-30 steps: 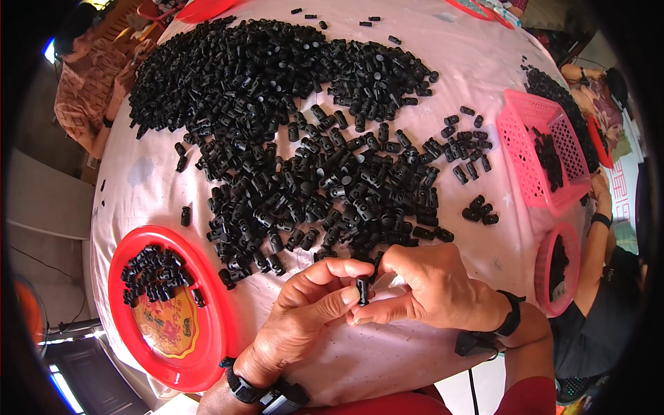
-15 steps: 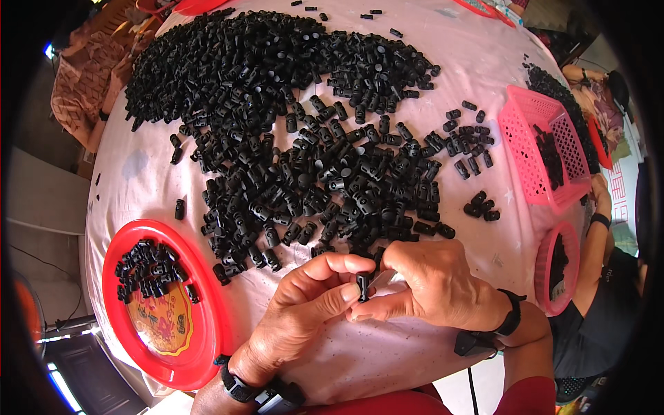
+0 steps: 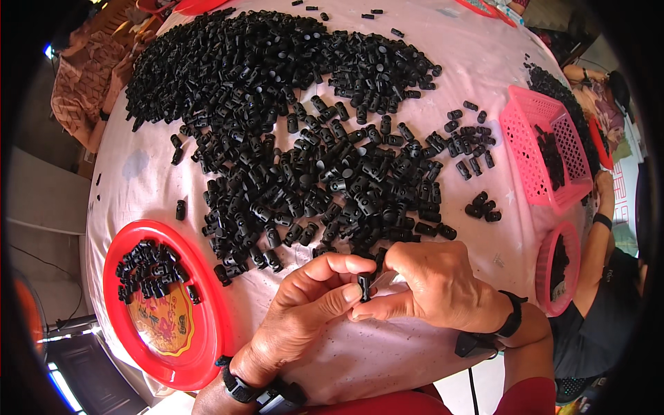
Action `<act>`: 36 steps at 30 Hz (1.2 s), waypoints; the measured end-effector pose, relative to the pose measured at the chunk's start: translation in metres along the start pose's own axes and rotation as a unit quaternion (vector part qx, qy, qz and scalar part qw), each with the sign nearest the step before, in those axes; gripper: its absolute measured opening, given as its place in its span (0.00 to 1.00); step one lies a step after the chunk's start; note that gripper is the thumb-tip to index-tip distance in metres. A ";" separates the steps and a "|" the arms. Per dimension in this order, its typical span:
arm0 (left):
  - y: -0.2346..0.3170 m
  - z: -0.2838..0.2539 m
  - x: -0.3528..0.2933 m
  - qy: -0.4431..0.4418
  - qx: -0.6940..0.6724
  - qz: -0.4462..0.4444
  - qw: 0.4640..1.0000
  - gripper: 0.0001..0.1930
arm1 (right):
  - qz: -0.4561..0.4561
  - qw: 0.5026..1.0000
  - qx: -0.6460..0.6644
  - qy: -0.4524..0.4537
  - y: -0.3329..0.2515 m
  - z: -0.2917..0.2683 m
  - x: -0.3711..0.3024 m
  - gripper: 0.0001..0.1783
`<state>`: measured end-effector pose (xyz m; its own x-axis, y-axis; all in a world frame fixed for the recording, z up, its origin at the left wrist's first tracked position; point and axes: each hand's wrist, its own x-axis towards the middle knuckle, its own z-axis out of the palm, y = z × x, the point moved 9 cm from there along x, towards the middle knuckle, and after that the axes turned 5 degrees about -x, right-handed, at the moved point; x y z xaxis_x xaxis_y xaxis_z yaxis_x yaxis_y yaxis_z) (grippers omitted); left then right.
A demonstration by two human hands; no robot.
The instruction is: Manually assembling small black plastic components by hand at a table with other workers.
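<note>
Above the near edge of the table, my two hands meet in front of a heap of black plastic cord locks (image 3: 311,187). One cord lock (image 3: 364,286) stands upright between the thumb and forefinger of my left hand (image 3: 304,297). My right hand (image 3: 443,287) is closed right beside it, its thumb tip close under the lower end of that piece. A whitish bit shows between the right thumb and fingers, too small to make out. Another dark piece at the forefingers is partly hidden.
At the left, a round red tray (image 3: 220,325) holds several cord locks. A pink basket (image 3: 520,149) and a smaller pink basket (image 3: 568,297) stand at the right, with dark pieces inside. Other people sit around the pink-covered table (image 3: 477,235); one person's arm (image 3: 593,256) is at the right.
My hands keep nearly the same pose around the cord lock. The whole view has shifted very slightly; nothing has been let go or picked up.
</note>
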<state>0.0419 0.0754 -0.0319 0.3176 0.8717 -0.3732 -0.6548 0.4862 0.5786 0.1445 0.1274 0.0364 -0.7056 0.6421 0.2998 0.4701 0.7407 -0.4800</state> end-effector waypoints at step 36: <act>-0.001 0.000 0.001 -0.014 -0.005 0.007 1.000 0.14 | -0.020 0.998 -0.053 0.023 -0.005 -0.005 0.000 0.31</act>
<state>0.0425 0.0758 -0.0325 0.3270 0.8797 -0.3451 -0.6661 0.4737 0.5761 0.1451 0.1244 0.0428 -0.7009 0.6181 0.3559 0.4967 0.7811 -0.3784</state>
